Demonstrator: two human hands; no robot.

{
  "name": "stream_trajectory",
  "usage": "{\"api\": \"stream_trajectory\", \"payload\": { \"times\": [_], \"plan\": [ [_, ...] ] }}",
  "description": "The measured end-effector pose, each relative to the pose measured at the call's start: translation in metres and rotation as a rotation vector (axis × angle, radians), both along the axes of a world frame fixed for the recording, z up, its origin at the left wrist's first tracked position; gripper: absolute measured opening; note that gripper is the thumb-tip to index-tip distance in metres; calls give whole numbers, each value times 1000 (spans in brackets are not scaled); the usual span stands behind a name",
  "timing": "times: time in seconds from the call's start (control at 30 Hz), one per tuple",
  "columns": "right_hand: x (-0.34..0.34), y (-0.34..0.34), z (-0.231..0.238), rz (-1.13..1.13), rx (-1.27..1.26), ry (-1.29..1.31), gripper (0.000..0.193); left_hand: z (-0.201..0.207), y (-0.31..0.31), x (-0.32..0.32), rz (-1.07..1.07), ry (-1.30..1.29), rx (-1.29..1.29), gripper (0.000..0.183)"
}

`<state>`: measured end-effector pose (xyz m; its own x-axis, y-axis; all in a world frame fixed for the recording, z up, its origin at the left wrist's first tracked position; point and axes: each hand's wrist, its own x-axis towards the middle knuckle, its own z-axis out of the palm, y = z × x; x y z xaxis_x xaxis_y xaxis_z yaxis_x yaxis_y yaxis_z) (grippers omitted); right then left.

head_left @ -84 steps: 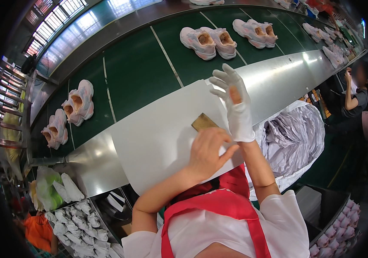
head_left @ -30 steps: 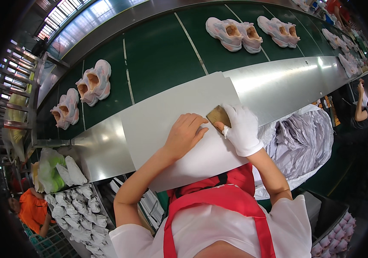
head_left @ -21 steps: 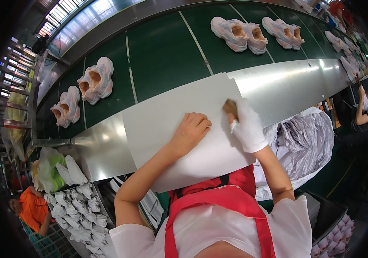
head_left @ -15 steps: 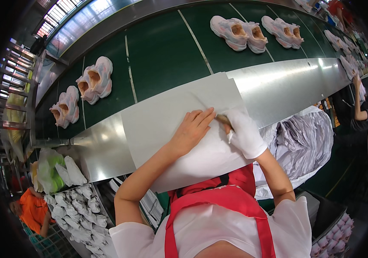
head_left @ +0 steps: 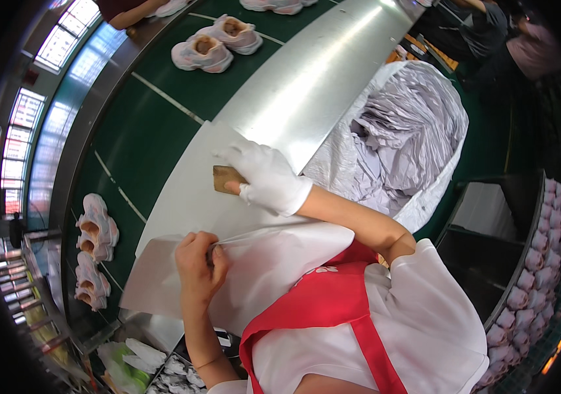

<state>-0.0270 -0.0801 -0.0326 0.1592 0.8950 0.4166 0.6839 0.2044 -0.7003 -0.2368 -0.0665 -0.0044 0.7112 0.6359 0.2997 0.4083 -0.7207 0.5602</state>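
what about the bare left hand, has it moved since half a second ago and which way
Yes: judged against the steel ledge, the left hand has moved left, toward the ledge's left end, and now pinches a white sheet.

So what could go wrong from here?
The white sheet could crease where the left hand pinches its lifted, bowed part. The tan block under the gloved right hand's thumb might slip or scuff the paper.
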Motion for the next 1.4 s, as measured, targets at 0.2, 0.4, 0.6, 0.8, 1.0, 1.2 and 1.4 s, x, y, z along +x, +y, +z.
{"api": "stream_trajectory", "payload": {
  "times": [0.2, 0.4, 0.6, 0.8, 1.0, 1.2, 1.4],
  "plan": [
    [132, -106, -102, -552, -77, 528, 14, 15, -9, 5, 50, 58, -61, 14],
    [198, -177, -260, -1020, -667, -182, 68, 19, -14, 30, -138, 108, -57, 14],
    [222, -154, -269, -871, -879, -365, 47, 21, -16, 44, -134, 97, -38, 12],
    [245, -179, -287, -866, -579, -248, 14, 17, -16, 50, -185, 77, -43, 12],
    [213, -195, -187, -845, -200, -6, 12, 14, -15, 47, -193, 60, -40, 11],
    [232, -199, -164, -887, 0, 336, 38, 28, -12, 56, -320, 56, -94, 5],
    [199, -164, -65, -639, 499, 1433, 23, 39, 9, 56, -570, -117, -376, 10]
  ]
}}
